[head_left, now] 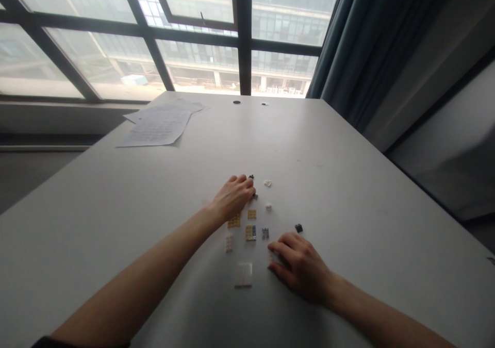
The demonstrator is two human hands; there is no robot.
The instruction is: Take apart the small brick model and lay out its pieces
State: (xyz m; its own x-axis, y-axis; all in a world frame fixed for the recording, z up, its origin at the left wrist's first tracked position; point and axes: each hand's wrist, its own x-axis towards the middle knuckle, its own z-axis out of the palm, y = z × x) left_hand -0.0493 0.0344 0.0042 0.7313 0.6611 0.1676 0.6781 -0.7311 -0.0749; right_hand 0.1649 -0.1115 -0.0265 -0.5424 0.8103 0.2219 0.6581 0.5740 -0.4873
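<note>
My left hand (236, 196) reaches over the small bricks with its fingers curled down. At its fingertips a small grey brick (256, 197) shows partly, and a dark piece (251, 176) lies just beyond the fingers. Lower right, my right hand (299, 260) has thumb and fingers closed about a white studded brick (274, 257), largely covered by the hand. Between the hands lie a tan brick (252, 214), a tan-and-grey brick pair (250, 233) and a grey brick piece (265, 233). A larger tan brick (234, 221) sits partly under my left wrist.
A white flat plate (243, 275) and a cream brick (229, 243) lie nearest me. Small white pieces (267, 183), a pinkish-white piece (268, 207) and a black piece (299, 228) sit to the right. Printed papers (158, 126) rest on the white table (328, 147) at back left.
</note>
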